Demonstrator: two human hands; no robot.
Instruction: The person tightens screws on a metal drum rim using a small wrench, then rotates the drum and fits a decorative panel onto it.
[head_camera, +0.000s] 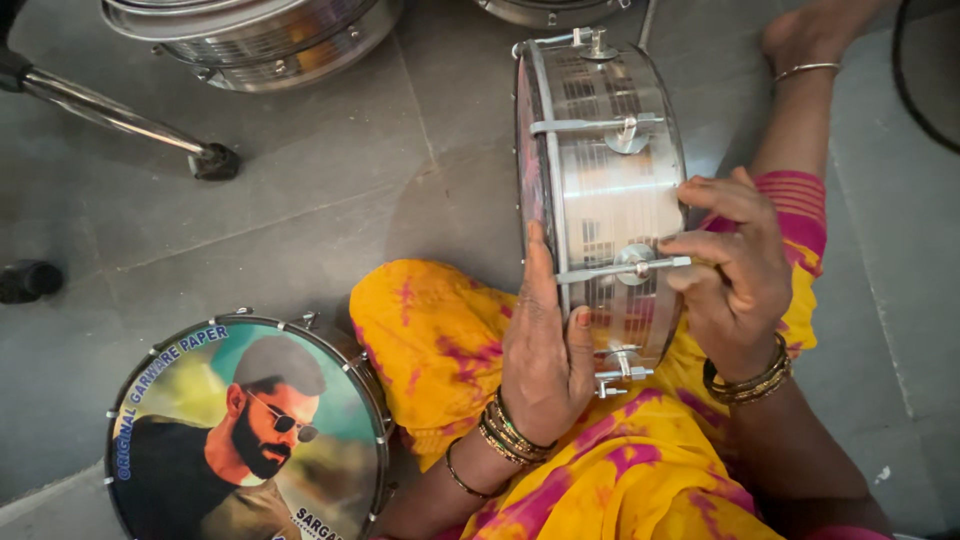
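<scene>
Steel drum: on edge upon yellow-clad lap, above grey floor.
Left hand: grasping its head rim.
Right hand: fingers pinching a tension rod.
Printed drum: floor's lower-left.

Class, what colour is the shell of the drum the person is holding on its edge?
Shiny silver metal; the drum shell shows best in the head view.

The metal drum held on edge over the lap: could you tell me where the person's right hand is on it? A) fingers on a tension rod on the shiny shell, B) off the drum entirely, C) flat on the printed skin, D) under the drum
A: the right hand has its fingers on a tension rod on the shell of the metal drum, while the left hand steadies the rim.
</scene>
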